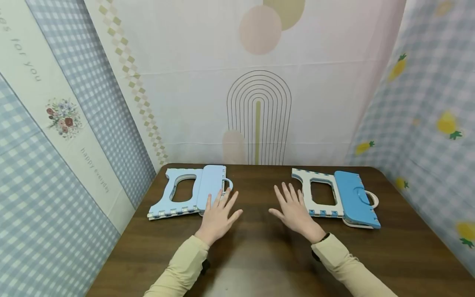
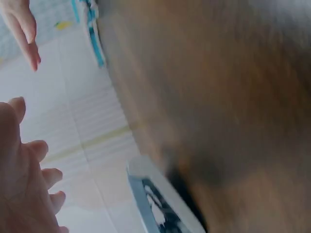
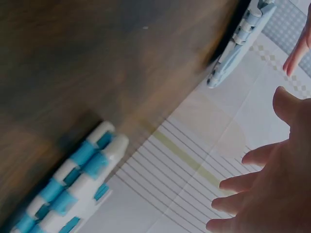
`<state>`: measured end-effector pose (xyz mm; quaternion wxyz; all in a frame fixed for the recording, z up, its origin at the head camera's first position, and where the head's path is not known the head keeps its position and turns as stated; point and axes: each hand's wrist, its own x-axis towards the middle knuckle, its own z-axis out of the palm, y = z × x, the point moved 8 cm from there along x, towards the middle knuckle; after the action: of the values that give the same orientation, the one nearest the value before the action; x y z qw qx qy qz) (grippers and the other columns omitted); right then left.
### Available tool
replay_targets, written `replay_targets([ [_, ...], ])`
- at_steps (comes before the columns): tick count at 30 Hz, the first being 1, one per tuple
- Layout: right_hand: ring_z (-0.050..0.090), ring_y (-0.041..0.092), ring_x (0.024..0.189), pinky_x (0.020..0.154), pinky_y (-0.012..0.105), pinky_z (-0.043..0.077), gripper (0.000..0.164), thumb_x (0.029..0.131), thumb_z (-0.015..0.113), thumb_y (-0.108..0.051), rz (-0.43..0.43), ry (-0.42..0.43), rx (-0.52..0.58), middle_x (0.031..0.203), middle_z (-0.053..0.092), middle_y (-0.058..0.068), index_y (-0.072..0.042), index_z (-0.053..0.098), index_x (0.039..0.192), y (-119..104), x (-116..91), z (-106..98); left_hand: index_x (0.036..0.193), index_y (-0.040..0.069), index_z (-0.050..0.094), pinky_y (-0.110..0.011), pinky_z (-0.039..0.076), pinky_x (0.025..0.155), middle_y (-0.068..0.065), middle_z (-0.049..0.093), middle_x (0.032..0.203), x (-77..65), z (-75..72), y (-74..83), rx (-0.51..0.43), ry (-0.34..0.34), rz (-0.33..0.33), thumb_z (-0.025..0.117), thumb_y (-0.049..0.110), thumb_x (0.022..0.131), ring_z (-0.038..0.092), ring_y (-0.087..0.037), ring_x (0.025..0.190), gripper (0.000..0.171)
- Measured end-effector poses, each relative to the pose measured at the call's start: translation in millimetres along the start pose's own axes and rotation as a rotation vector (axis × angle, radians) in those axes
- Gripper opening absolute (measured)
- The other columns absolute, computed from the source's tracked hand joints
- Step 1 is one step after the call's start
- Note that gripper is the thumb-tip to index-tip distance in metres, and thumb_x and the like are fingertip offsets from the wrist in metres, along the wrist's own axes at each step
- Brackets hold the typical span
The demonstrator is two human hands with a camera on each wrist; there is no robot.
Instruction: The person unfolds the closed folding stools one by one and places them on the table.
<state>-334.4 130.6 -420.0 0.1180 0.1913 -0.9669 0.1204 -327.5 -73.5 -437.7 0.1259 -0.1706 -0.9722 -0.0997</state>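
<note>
Two folding step stools lie folded flat on a brown wooden table [image 1: 252,255]. The pale blue stool [image 1: 211,185] is on the left, with a small loop handle on its right side. On the right lies a white stool with a brighter blue top [image 1: 352,200] and a white handle. My left hand [image 1: 216,218] hovers with fingers spread, its fingertips overlapping the pale stool's right edge in the head view. Fingers also spread, my right hand [image 1: 297,214] is just left of the blue-and-white stool. Both wrist views show the hands above the table, holding nothing.
A white cloth [image 1: 193,111] with arch and circle prints hangs behind the table's far edge. Checked cloth hangs at the left [image 1: 55,198] and at the right, where it carries pineapple prints [image 1: 423,123]. The stools lie apart, with bare tabletop between them.
</note>
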Motion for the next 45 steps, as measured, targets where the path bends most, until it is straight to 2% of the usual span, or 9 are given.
replay_targets([
  [4,0.034,0.038,0.129,0.103,0.053,0.029,0.065,0.087,0.051,-0.043,-0.019,-0.041,0.071,0.141,0.034,0.02,-0.012,0.03,0.14,-11,13,3,0.144,0.027,0.016,-0.054,0.007,0.111,-0.005,0.019,0.15,-0.8,-8.2,-22.4,-0.025,-0.047,-0.037,0.035,0.057,0.089,0.015,-0.027,0.139,0.066],
  [8,0.062,0.025,0.097,0.072,0.039,0.051,0.049,0.089,0.052,-0.037,0.029,-0.047,0.187,0.115,0.062,0.011,-0.015,0.044,0.132,-18,34,11,0.145,0.022,0.014,-0.057,0.008,0.109,-0.01,0.02,0.149,1.7,-17.7,-49.1,-0.076,-0.092,-0.087,0.042,0.052,0.089,0.016,-0.031,0.138,0.07],
  [12,0.063,0.013,0.071,0.055,0.029,0.046,0.031,0.087,0.054,-0.027,0.068,0.031,0.267,0.088,0.068,0.001,-0.016,0.057,0.116,-22,54,18,0.145,0.018,0.015,-0.058,0.014,0.108,-0.012,0.027,0.147,3.5,-25.9,-74.9,-0.144,-0.1,-0.133,0.046,0.05,0.088,0.024,-0.032,0.135,0.072],
  [15,0.059,0.009,0.067,0.058,0.027,0.046,0.02,0.086,0.053,-0.02,0.033,0.045,0.33,0.084,0.068,-0.001,-0.014,0.063,0.103,-29,68,28,0.142,0.02,0.026,-0.051,0.035,0.099,-0.01,0.045,0.136,1.1,-32.0,-93.9,-0.183,-0.055,-0.168,0.049,0.053,0.085,0.046,-0.03,0.12,0.07],
  [19,0.058,0.011,0.063,0.059,0.024,0.046,0.018,0.088,0.051,-0.014,-0.016,-0.073,0.421,0.081,0.067,0.006,-0.008,0.066,0.096,-38,87,50,0.134,0.023,0.043,-0.045,0.047,0.08,-0.005,0.061,0.116,-2.8,-35.3,-114.3,-0.215,0.036,-0.181,0.051,0.054,0.083,0.059,-0.026,0.099,0.061],
  [28,0.063,0.022,0.061,0.054,0.03,0.053,0.029,0.09,0.045,-0.013,0.129,-0.309,0.858,0.078,0.066,0.018,0.01,0.055,0.104,-48,117,89,0.141,0.019,0.027,-0.058,0.021,0.104,-0.008,0.036,0.141,-11.4,-22.0,-135.3,-0.277,-0.063,-0.09,0.063,0.041,0.079,0.033,-0.028,0.129,0.075],
  [33,0.056,0.038,0.105,0.088,0.042,0.048,0.041,0.095,0.037,-0.015,0.39,-0.444,1.211,0.119,0.051,0.032,0.011,0.036,0.127,-52,115,104,0.145,0.015,0.01,-0.06,0.011,0.107,-0.014,0.02,0.148,-11.2,-11.9,-147.6,-0.318,-0.17,-0.166,0.066,0.044,0.076,0.016,-0.034,0.136,0.093],
  [38,0.046,0.038,0.118,0.096,0.044,0.042,0.047,0.094,0.04,-0.012,0.527,-0.459,1.412,0.131,0.042,0.029,0.008,0.028,0.135,-41,140,170,0.144,0.005,0.012,-0.058,0.012,0.107,-0.022,0.02,0.146,-18.3,4.5,-163.9,-0.325,-0.273,-0.279,0.064,0.04,0.078,0.016,-0.04,0.135,0.091],
  [45,0.064,0.027,0.09,0.078,0.036,0.053,0.044,0.078,0.06,0.001,0.516,-0.364,1.696,0.099,0.063,0.018,0.008,0.045,0.119,4,203,300,0.138,0.002,0.031,-0.056,0.01,0.109,-0.022,0.031,0.141,-21.9,18.1,-168.1,-0.261,-0.256,-0.279,0.063,0.033,0.081,0.019,-0.04,0.133,0.072],
])
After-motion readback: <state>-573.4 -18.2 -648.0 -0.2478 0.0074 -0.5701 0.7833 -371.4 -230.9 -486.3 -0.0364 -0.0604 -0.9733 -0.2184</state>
